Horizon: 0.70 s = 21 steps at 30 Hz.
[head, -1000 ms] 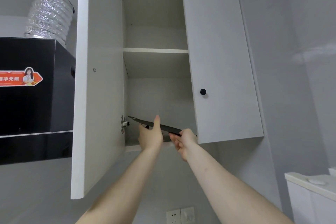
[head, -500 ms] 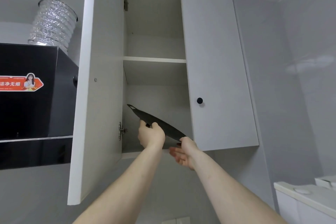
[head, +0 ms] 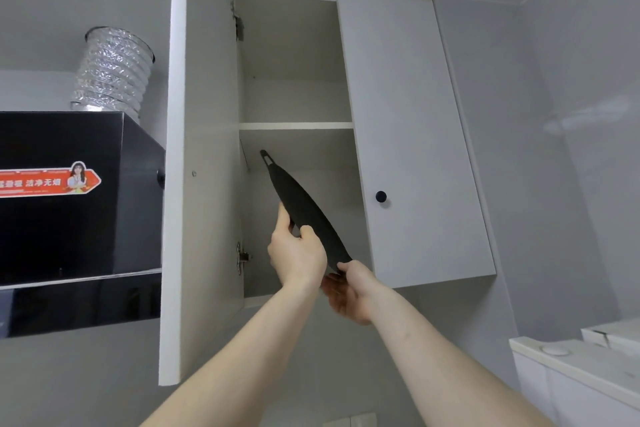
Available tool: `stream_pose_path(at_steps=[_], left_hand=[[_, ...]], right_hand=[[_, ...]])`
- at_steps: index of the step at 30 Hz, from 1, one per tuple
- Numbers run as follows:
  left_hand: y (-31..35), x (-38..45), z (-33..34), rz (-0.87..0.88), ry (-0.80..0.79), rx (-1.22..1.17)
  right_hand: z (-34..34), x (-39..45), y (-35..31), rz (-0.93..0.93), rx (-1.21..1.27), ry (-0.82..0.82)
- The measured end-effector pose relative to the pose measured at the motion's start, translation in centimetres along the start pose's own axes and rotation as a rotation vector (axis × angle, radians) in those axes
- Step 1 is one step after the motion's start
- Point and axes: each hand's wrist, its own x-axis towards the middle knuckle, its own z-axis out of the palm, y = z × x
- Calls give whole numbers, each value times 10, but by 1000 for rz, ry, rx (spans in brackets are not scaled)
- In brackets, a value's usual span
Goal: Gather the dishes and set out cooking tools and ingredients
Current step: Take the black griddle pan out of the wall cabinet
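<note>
A: Where's the black board [head: 304,211]?
B: Lower compartment of the wall cabinet [head: 294,45], steeply tilted. Slotted handle end is up, close under the shelf [head: 296,125]; the low end is at the cabinet's bottom front edge.
A: Hands?
B: Left hand [head: 296,258] grips the left edge about midway, thumb curled over the near face and fingers wrapped behind. Right hand [head: 349,291] holds the bottom corner, thumb on top and fingers cupped underneath.
A: Clearance?
B: Left door [head: 201,163] is swung fully out, its inner face just left of the left hand, with the lower hinge [head: 242,257] beside it. Right door [head: 415,135] is closed, its edge just right of the board's lower half. Top end can't be told from the shelf underside, touching or not. The compartment above the shelf shows bare walls only.
A: Around it?
B: Black range hood [head: 79,218] with foil duct [head: 114,71] sits left of the open door. A white appliance top [head: 571,360] is low on the right, well apart from both arms.
</note>
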Motion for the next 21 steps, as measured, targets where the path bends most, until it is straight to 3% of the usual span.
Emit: stream_pose_path(at_steps=[3,8,15,18,21], left_hand=[[14,-14,-16,63,-49,24],[39,-42,-50,129,-143,44],[80,-76,-108,233,-481,210],[94,-82,-147,393,-563,332],[97,-81,-197,702,-474,562]], right_hand=[[5,-17,8,3,66,-46],[8,-46,20,-53,216,17],[16,-103,41,-298,627,131],[21,-126,52,-368,713,187],[30,-154,59,-431,790,212]])
